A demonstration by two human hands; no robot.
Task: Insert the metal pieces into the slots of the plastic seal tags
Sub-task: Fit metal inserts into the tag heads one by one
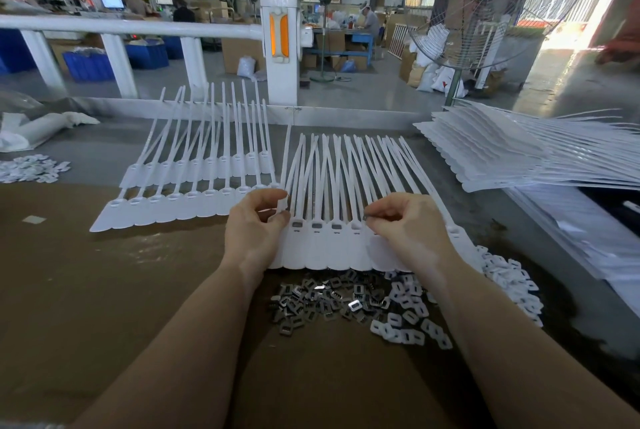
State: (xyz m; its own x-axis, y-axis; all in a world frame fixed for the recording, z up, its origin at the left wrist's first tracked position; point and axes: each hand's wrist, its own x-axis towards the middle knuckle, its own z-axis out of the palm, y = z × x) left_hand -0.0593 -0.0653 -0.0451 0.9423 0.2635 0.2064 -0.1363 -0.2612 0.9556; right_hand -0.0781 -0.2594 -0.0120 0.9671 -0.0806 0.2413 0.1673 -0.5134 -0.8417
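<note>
Seal tags (322,248) lie in a joined row on brown cardboard (104,290), w/ metal pieces (318,300) heaped just below. Left hand (256,221) pinches a white tab at row's left end; right hand (405,224) pinches one metal piece over a slot.

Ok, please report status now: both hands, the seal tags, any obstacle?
Left hand pinches white plastic piece. Right hand pinches metal piece over seal tag strip. Three slots filled. Nothing blocking.
</note>
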